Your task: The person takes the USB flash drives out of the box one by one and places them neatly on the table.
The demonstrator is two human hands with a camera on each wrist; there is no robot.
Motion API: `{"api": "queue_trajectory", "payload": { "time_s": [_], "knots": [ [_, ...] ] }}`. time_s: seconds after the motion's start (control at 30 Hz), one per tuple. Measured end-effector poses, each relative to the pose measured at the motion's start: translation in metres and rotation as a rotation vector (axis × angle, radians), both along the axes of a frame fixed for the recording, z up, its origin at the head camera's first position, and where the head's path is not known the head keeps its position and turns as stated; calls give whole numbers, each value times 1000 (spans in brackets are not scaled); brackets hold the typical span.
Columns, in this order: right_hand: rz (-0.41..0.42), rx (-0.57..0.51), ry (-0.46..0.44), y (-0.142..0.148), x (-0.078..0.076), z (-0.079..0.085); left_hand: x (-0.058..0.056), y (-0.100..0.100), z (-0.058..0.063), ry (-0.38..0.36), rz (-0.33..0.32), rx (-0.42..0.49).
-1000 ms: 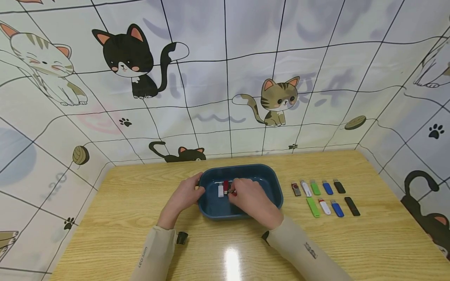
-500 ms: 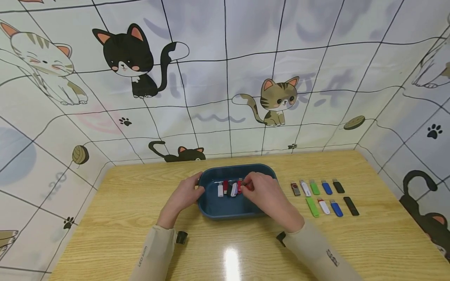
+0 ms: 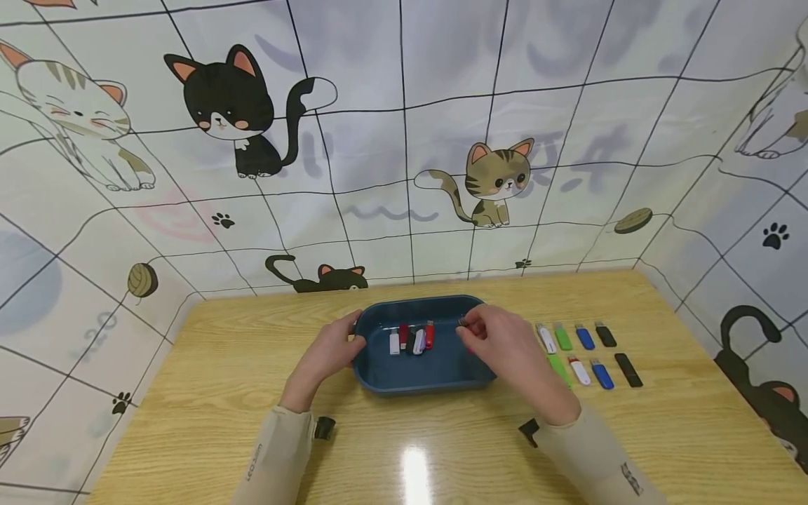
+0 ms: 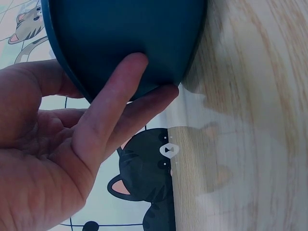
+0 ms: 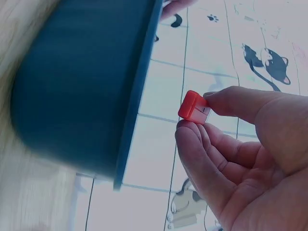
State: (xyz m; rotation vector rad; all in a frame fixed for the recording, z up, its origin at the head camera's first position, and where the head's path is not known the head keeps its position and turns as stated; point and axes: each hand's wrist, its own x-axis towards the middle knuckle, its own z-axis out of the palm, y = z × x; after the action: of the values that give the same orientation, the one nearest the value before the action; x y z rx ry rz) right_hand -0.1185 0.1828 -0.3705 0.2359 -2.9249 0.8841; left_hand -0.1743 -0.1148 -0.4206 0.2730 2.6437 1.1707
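Observation:
My left hand [image 3: 325, 354] grips the left end of a dark blue tub [image 3: 410, 389]; in the left wrist view its fingers lie about the outer wall. Thumb and fingertips of my right hand [image 3: 508, 344] pinch a small red USB stick [image 5: 192, 103], held over the tub's right end in the head view. Inside the tub, a row of USB sticks lies left of centre: a white one [image 3: 394, 342], a dark red one [image 3: 404, 335], a black one, a pale one [image 3: 419, 341] and a bright red one [image 3: 430, 334].
Right of the tub, USB sticks lie in two rows on the wooden table [image 3: 221, 393], among them a blue one [image 3: 585, 337] and a long black one [image 3: 628, 369]. My right hand hides part of the rows. A cat-print cloth [image 3: 379, 161] hangs behind and at both sides.
My right hand has moved rightward from the row in the tub to the tub's right side. The pale and bright red sticks now show uncovered. My left hand has stayed put.

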Motion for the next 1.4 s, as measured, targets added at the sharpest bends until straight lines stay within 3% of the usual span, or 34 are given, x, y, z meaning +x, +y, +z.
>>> {"api": "queue_trajectory", "payload": {
  "time_s": [0.17, 0.5, 0.77, 1.4],
  "knots": [
    [-11, 11, 33, 14, 3, 0, 0, 0, 0, 5, -4, -5],
    [-56, -2, 15, 39, 9, -3, 1, 0, 0, 4, -1, -5],
    [-97, 33, 78, 58, 11, -3, 0, -1, -1, -3, 4, 0],
    [-139, 74, -13, 83, 12, -11, 0, -1, 2, -3, -1, -28]
  ]
}}
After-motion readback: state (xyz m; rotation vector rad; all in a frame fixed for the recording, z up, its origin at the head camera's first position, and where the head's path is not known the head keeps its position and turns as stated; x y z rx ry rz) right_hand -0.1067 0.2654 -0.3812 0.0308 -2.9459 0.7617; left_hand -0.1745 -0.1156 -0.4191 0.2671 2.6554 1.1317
